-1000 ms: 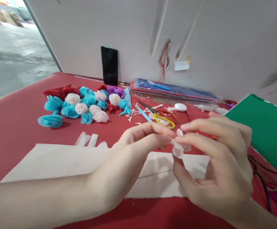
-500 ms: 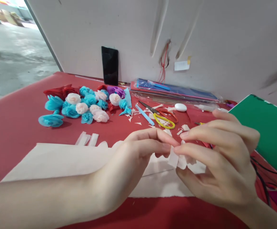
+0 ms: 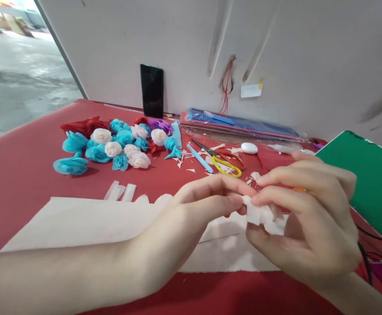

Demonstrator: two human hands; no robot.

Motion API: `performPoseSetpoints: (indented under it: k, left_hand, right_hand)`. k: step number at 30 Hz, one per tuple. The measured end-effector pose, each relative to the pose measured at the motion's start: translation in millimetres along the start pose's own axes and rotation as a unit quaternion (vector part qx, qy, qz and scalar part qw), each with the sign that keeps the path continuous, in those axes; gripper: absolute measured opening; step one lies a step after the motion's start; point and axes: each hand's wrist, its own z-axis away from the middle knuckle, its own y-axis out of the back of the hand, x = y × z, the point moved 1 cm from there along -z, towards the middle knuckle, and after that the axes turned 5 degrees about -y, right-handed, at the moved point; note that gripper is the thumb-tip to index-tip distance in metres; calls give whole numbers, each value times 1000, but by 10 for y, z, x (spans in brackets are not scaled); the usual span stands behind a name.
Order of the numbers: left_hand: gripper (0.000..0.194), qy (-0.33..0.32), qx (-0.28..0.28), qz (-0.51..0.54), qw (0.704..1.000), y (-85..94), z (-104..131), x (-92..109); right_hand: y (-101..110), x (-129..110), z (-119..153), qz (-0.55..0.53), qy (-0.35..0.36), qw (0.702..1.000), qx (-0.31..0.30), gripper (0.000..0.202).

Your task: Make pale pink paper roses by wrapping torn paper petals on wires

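My left hand (image 3: 191, 218) reaches in from the left, its thumb and fingers pinched on the left end of a small white paper piece (image 3: 259, 214). From the right, my right hand (image 3: 309, 218) grips the same piece between thumb and fingertips. The piece looks folded and ruffled, and fingers hide part of it. Both hands are over a large off-white paper sheet (image 3: 89, 223) on the red table (image 3: 20, 188). White strips (image 3: 120, 191) and rounded white pieces lie at the sheet's back edge.
Blue, white, red and purple paper flowers (image 3: 114, 148) sit at the back left. Scissors (image 3: 225, 164), a blue pen (image 3: 200, 158), scraps and a white oval object (image 3: 249, 148) lie behind my hands. A phone (image 3: 152, 91) leans on the wall; a green board (image 3: 371, 183) stands right.
Both hands' fingertips and the white paper piece have moved slightly to the right. The piece has turned a little, and the right fingers have shifted on it.
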Motion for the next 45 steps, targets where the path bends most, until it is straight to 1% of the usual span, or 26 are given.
performPoseSetpoints:
  k: [2,4,8,10,14,18,20,24,27,29,32,35,38,41,43,45]
  left_hand:
    - [10,-13,-9,-4,1000,-8,9,17]
    - [8,-21,-3,-27,999,-6,8,38]
    - [3,-22,14,-100,995,38,-33,62]
    - [5,-21,28,-138,990,67,-61,65]
    - [10,-24,35,-150,988,83,-91,72]
    - [15,-28,47,-135,989,74,-91,75]
    - [13,-22,51,-134,989,77,-92,75]
    - [11,-3,43,-136,990,87,-110,78]
    - [9,5,46,-145,988,88,-122,79]
    - [10,-5,52,-157,986,85,-119,81]
    - [13,-26,70,-195,978,81,-98,96]
    - [12,-65,63,-253,963,73,-84,133]
    - [14,-163,51,-327,930,59,-89,183]
    - [11,-250,54,-381,888,50,-90,211]
    - [9,-285,49,-406,867,46,-83,209]
    - [9,-302,46,-429,850,46,-74,198]
  right_hand:
    - [-7,-4,-2,-43,-53,998,-1,23]
    - [-9,-7,-9,-80,-82,993,-14,23]
    - [-1,-7,-35,-110,-103,988,-23,22]
    - [-9,-1,-39,-118,-122,985,-30,22]
    - [-49,18,-17,-146,-157,976,-41,20]
    - [-55,37,12,-157,-171,971,-56,22]
    - [-42,41,17,-158,-175,970,-67,23]
    - [-29,40,8,-158,-186,967,-77,24]
    - [-37,36,-3,-154,-178,969,-77,24]
    - [-37,29,-9,-143,-169,972,-78,21]
    - [-20,1,-20,-122,-163,976,-82,19]
    - [12,-50,-32,-88,-144,984,-55,17]
    - [41,-106,-28,-37,-123,991,-31,13]
    - [67,-136,5,5,-121,992,-37,5]
    - [83,-138,32,23,-125,991,-43,4]
    - [97,-133,51,27,-122,991,-43,5]
